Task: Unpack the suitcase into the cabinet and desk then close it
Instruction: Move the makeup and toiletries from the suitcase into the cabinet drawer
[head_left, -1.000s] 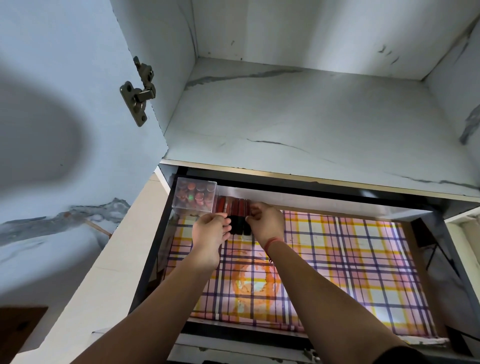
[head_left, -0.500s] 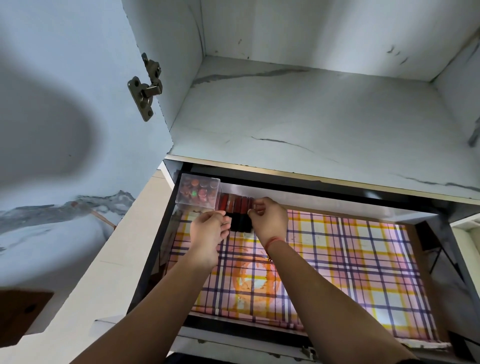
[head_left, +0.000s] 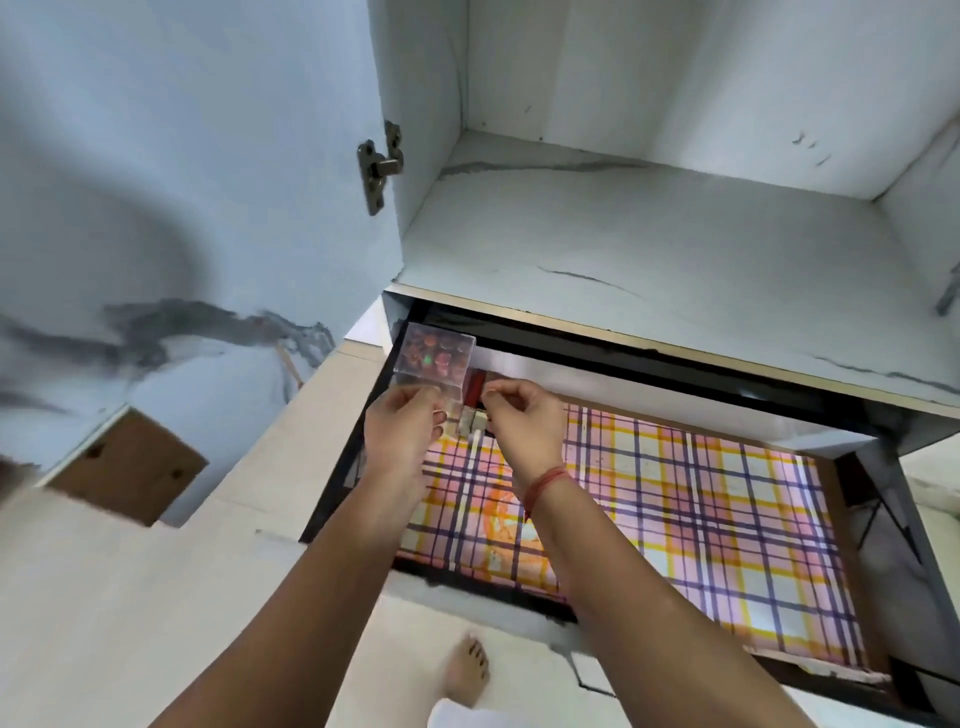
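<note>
The drawer (head_left: 847, 530) is open, with free room over its checked liner (head_left: 701, 519) across the middle and right. The clear box (head_left: 434, 353), red pack (head_left: 474, 388), left hand (head_left: 402, 434) and right hand (head_left: 524, 421) crowd the far-left corner. The shelf (head_left: 675, 260) overhangs the drawer's back edge.

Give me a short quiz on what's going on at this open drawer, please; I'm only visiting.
1. True or false: the shelf above the drawer is stacked with clothes.
2. Where in the drawer is the clear box of small red pieces? A) back left corner B) front right corner C) centre
3. Fill in: the right hand has a ___ thread round its wrist.
Key: 1 false; 2 A; 3 red.
</note>
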